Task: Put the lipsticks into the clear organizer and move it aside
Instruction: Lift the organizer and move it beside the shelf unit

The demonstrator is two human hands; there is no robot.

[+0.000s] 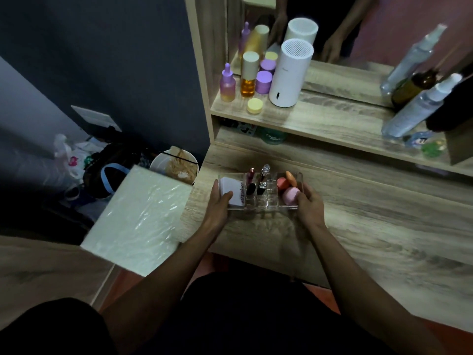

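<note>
The clear organizer (271, 204) is at the left end of the wooden desk (358, 213), gripped at both ends. My left hand (217, 203) clasps its left side, thumb over a white compact (231, 192) inside. My right hand (308, 204) holds its right side by a pink sponge (290, 196) and orange sponges (285, 181). Two lipsticks stand upright in the middle slots: a dark red one (250, 183) and a silver-capped one (263, 179).
On the shelf above stand purple and amber bottles (248, 78), a yellow jar (255, 105), a white cylinder (290, 73) and spray bottles (414, 108) before a mirror. A plastic-wrapped white block (138, 219) lies left of the desk, with floor clutter and a bowl (174, 165) beyond.
</note>
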